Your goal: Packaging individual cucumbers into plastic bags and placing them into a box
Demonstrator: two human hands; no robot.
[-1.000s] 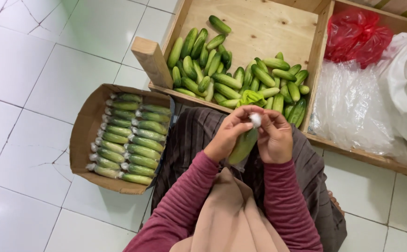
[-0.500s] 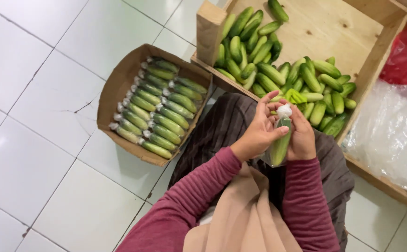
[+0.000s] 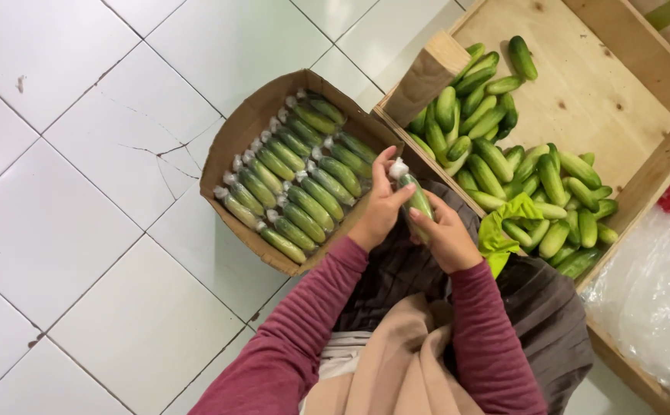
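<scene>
Just right of the cardboard box (image 3: 231, 150), we pinch one wrapped cucumber (image 3: 415, 201) between left hand (image 3: 379, 211) and right hand (image 3: 448, 238) (long axis pointing away, the left nearer the box).

Plastic-wrapped green cucumber (image 3: 415, 200), tilted, twisted white end up, above lap.

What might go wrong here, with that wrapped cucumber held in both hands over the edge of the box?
The wrapped cucumber is pinched only near its ends by the left hand and right hand, so it might slip and fall. The cardboard box already looks packed with wrapped cucumbers, so squeezing one more in may tear a twisted plastic end. The loose cucumbers piled in the wooden crate could roll.
</scene>
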